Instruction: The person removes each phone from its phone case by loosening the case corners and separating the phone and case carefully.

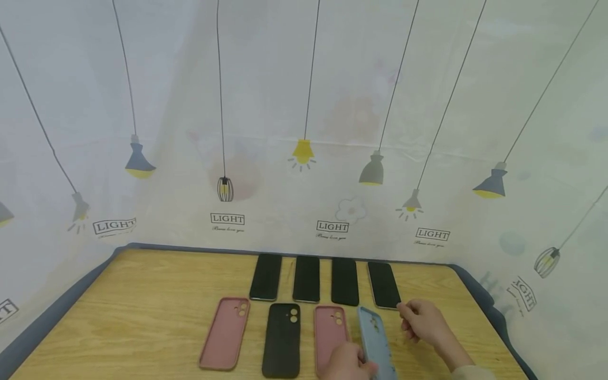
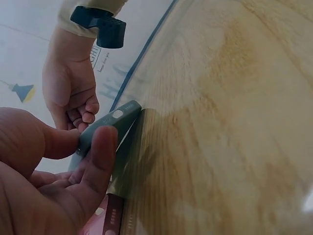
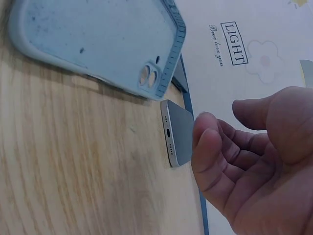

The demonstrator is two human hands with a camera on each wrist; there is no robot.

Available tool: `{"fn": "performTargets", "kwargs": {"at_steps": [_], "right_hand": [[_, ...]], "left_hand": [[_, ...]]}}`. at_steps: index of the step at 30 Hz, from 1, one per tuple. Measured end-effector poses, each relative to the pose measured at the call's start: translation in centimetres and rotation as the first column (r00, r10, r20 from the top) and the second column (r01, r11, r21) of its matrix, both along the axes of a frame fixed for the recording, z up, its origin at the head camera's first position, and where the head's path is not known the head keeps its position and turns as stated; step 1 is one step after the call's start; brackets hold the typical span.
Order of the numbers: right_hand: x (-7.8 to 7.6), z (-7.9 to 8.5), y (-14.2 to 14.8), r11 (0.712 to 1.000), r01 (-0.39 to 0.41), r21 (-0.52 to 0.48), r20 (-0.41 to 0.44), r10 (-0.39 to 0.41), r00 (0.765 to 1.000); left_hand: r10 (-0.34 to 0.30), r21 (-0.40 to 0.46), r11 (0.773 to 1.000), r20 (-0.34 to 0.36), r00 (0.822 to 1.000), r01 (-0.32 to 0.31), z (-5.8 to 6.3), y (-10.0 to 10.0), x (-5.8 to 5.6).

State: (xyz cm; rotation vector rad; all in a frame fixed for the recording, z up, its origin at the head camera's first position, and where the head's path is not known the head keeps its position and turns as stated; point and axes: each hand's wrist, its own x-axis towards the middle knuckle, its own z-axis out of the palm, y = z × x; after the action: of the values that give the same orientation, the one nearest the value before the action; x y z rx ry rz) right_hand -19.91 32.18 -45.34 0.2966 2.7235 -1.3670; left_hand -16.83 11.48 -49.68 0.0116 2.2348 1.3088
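Note:
My left hand [image 1: 344,363] pinches the edges of a light blue phone case [image 1: 375,340] between thumb and fingers. The case is tilted, with one long side raised off the table, and its hollow inside with two camera holes faces up in the right wrist view. Beside the lower right corner of the rightmost black-screened phone [image 1: 383,285] is my right hand [image 1: 425,323]. Its fingers [image 3: 208,147] are loosely bent, the thumb stands apart from them, and nothing is between them. That phone lies flat, its charging port end showing in the right wrist view.
Three more phones, including one at the left [image 1: 266,277], lie in a row along the table's back edge. In front lie a pink case [image 1: 225,333], a black case [image 1: 281,340] and another pink case [image 1: 331,330] beside my left hand. A lamp-printed curtain [image 1: 285,95] surrounds the wooden table [image 1: 119,316].

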Motion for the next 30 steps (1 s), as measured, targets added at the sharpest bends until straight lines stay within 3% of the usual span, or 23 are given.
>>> {"fn": "performTargets", "kwargs": {"at_steps": [3,8,13,24,30], "right_hand": [[0.0,-0.2,-0.2,1.000,0.004,0.010,0.004,-0.004,1.000],[-0.1,-0.6,-0.3,1.000,0.011,0.007,0.020,-0.011,1.000],[-0.1,-0.9,-0.2,1.000,0.023,0.007,0.048,-0.023,0.999],[-0.2,-1.3,-0.6,1.000,0.025,0.004,0.036,-0.025,0.999],[0.0,-1.3,-0.9,1.000,0.015,-0.005,0.016,-0.014,1.000]], "left_hand": [[0.012,-0.067,0.998,-0.030,0.999,-0.014,0.8,0.2,0.3],[0.042,-0.071,0.997,-0.017,0.999,-0.044,1.6,0.7,0.4],[0.038,-0.100,0.994,0.011,0.999,-0.037,1.4,1.2,0.1],[0.055,-0.170,0.984,-0.032,0.998,-0.060,1.5,1.5,0.0],[0.035,-0.162,0.986,-0.080,0.996,-0.048,1.9,0.8,0.2]]}}
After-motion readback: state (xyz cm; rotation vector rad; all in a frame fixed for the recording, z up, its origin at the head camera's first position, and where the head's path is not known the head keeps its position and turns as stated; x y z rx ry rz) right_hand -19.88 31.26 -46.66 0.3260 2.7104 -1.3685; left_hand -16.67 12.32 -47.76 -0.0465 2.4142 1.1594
